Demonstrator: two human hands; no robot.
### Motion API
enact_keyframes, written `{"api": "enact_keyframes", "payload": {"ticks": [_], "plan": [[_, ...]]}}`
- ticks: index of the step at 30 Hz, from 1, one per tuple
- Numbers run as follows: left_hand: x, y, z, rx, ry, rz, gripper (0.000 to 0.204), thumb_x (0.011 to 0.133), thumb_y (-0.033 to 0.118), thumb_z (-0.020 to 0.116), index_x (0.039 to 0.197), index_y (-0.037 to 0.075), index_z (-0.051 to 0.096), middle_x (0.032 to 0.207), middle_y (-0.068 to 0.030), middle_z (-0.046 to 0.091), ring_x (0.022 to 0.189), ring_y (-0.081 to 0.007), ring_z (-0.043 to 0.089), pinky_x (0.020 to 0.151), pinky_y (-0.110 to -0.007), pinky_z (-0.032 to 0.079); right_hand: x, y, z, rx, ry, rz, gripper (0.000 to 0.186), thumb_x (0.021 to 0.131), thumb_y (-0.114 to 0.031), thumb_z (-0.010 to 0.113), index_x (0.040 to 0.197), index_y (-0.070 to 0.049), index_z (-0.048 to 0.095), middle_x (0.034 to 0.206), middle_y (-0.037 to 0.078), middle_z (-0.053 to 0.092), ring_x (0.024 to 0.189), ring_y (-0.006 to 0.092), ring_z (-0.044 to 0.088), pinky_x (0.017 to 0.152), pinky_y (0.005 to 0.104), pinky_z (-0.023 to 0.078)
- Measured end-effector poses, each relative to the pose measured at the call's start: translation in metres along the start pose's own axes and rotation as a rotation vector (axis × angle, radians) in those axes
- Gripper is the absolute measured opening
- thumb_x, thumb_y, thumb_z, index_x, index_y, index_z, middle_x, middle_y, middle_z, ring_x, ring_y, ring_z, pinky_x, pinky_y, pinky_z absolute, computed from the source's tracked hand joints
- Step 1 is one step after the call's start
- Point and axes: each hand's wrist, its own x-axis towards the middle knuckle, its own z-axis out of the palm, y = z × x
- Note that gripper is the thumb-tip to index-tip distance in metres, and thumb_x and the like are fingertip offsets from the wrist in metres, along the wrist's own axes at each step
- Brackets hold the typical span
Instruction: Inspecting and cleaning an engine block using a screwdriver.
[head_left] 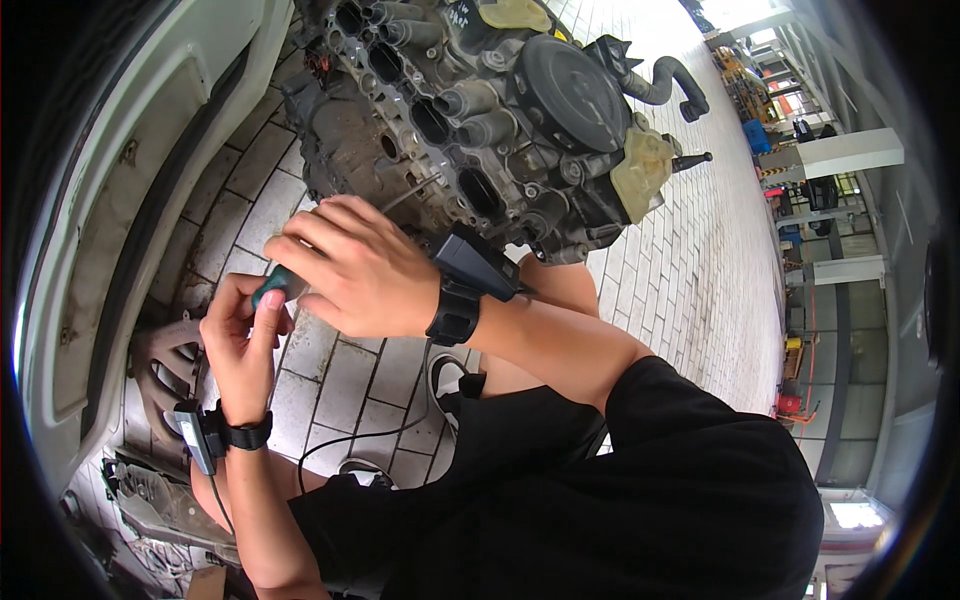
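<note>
My left hand (245, 335) is closed, thumb and fingers pinching the dark green handle end of a screwdriver (270, 286). Over the same tool my right hand (350, 265) is bent, its fingers curled round it and hiding its middle. Beyond the knuckles a thin metal shaft comes out and reaches the side of a dark engine (480, 130). Where the tip meets the engine I cannot make out exactly. Oval ports line this side of the engine, with a round black cover (567, 92) beside them.
A pale vehicle door panel (150, 180) rises close on the left. Below it on the tiled floor (320, 385) lie a rusty manifold (165, 365) and a grey metal part (165, 505). A black cable (370, 433) hangs from my right wrist device. White posts (850, 152) stand far right.
</note>
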Motion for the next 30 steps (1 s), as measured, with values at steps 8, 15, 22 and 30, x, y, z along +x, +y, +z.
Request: {"api": "enact_keyframes", "payload": {"ticks": [8,15,22,30], "plan": [[0.003,0.010,0.017,0.040,0.106,0.201,0.023,0.099,0.012,0.071,0.114,-0.001,0.061,0.083,-0.0018,0.066,0.070,-0.0071,0.059,0.062,-0.022,0.046,-0.002,0.009,0.005,-0.049,-0.036,-0.017,0.033,0.075,-0.012,0.075,0.106,-0.007,0.064,0.106,0.010,0.060,0.103,0.0310,0.061,0.099,0.0447,0.046],[0.000,0.003,0.003,-0.067,0.039,0.016,0.022,0.098,0.010,0.071,0.115,-0.001,0.060,0.087,-0.0032,0.069,0.071,-0.0058,0.059,0.059,-0.021,0.045,0.001,0.002,0.003,-0.032,0.034,0.012,0.033,0.075,-0.012,0.074,0.107,-0.006,0.064,0.105,0.010,0.060,0.100,0.0309,0.061,0.097,0.0439,0.047],[0.002,-0.006,-0.002,-0.043,-0.001,0.000,0.018,0.100,0.017,0.069,0.104,0.000,0.064,0.083,-0.0022,0.067,0.071,-0.0051,0.058,0.056,-0.021,0.042,0.001,0.004,0.005,-0.042,-0.017,-0.006,0.030,0.076,-0.013,0.075,0.104,-0.007,0.064,0.105,0.009,0.060,0.101,0.0300,0.061,0.100,0.0439,0.046],[0.002,0.006,0.008,0.061,0.043,0.107,0.021,0.098,0.011,0.072,0.111,-0.001,0.061,0.082,-0.0013,0.067,0.068,-0.0051,0.057,0.056,-0.022,0.044,-0.002,0.001,0.000,-0.031,-0.042,0.017,0.031,0.079,-0.014,0.076,0.107,-0.008,0.064,0.107,0.009,0.061,0.105,0.0298,0.061,0.104,0.0459,0.043]]}}
